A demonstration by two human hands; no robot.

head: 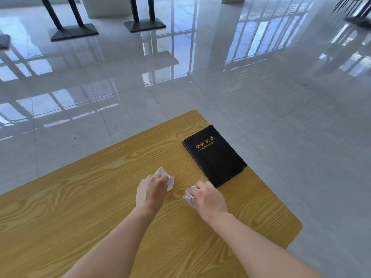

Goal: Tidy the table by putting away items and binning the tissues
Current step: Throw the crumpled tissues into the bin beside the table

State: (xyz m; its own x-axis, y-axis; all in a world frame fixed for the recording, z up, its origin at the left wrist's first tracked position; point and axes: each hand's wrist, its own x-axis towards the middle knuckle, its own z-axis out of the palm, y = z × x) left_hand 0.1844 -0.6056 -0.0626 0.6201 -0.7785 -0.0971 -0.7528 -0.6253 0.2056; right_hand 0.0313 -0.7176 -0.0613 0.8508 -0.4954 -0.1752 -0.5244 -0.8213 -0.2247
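Observation:
On the yellow wood-grain table, my left hand is curled over a crumpled white tissue whose edges stick out past my fingertips. My right hand is closed around a second crumpled white tissue, which shows at the left of my fingers. A black notebook with gold lettering lies flat near the table's far right edge, just beyond my right hand. Most of each tissue is hidden under my fingers.
The table's far corner and right edge drop off to a glossy white tiled floor. Black table pedestals stand on the floor at the far left. No bin is in view.

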